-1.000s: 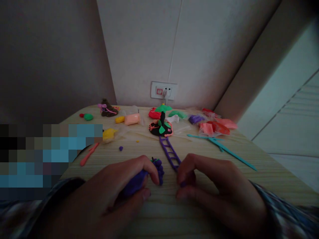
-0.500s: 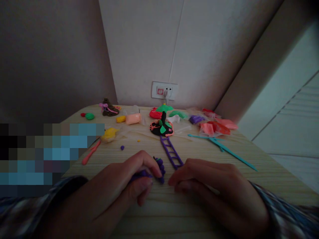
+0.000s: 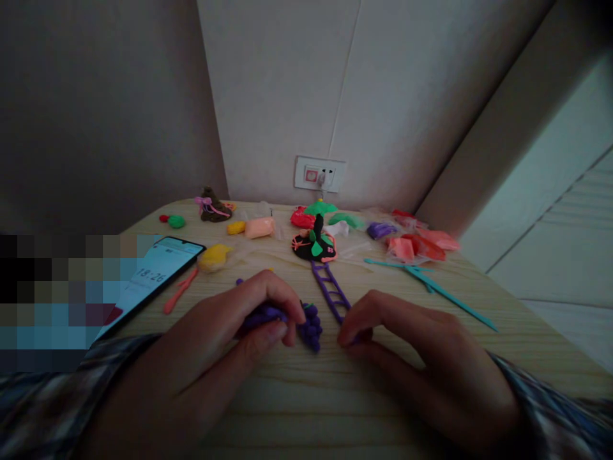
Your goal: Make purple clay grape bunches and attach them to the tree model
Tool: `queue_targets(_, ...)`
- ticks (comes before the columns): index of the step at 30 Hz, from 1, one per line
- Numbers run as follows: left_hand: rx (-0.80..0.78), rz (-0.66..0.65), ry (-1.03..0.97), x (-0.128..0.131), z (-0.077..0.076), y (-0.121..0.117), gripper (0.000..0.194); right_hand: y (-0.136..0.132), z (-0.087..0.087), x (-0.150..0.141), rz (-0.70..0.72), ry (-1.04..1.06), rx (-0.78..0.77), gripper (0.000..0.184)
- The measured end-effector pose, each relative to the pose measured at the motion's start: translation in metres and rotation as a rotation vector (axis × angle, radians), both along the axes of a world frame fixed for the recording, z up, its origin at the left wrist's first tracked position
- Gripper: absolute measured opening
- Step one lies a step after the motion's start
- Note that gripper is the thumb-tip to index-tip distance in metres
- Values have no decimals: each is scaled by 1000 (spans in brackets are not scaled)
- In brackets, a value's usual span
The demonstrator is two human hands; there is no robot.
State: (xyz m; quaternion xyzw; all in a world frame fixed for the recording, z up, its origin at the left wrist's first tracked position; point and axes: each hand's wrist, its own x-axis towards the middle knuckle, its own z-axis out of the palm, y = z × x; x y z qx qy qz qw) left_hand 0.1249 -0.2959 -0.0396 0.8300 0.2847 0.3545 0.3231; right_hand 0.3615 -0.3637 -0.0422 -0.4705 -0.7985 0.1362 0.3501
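Head camera: purple clay lump (image 3: 262,316) in my left hand (image 3: 215,348)

I grasp the lump between thumb and curled fingers, left of the purple grape cluster (image 3: 311,329). It looks light and soft, perhaps tacky; a loose hold on its sides should dent it least. The cluster's beads probably squash easily. My right hand (image 3: 421,364) brings its fingertips together by the purple ladder's (image 3: 328,287) near end; I cannot tell whether they pinch anything.

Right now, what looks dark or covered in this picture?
Head view: dim light, pale wooden table darkest near the bottom edge. Head view: purple clay lump shaded by the left hand. Head view: pixel blocks cover part of the lit, black-framed phone.
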Motion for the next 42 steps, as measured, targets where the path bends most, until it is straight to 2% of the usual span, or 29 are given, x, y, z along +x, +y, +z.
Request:
queue_targets(2,-38,-30,-11,0,2,1,21,0,-1,0,27,25,-12,26)
queue_targets(5,-142,-91,1,2,4,1,23,0,-1,-1,77,33,-7,18)
queue_targets(7,-179,-96,17,3,4,1,24,0,-1,-2,71,17,17,17)
queue_targets(10,-189,-85,26,3,4,1,25,0,-4,-3,50,23,-1,24)
queue_targets(12,-176,-90,25,3,2,2,22,0,-6,-3,62,40,-17,26)
queue_targets(15,-172,-98,5,3,1,4,17,1,-9,-1,98,53,24,19)
queue_targets(20,-285,-183,30,3,0,6,17,1,-11,-2,115,31,70,24)
queue_targets(25,-399,-189,35,1,-4,7,8,1,-11,-2,157,23,47,23)
queue_targets(28,-340,-187,70,2,-7,7,14,3,-9,-3,174,-11,45,17)
queue_targets(32,-265,-186,61,4,-7,3,19,4,-6,-5,170,-94,-35,14)
queue_targets(38,-380,-129,94,3,-7,-2,14,2,-7,-5,172,-144,5,13)
queue_targets(42,-429,-166,93,4,-4,-1,13,2,-11,-4,178,-81,52,14)
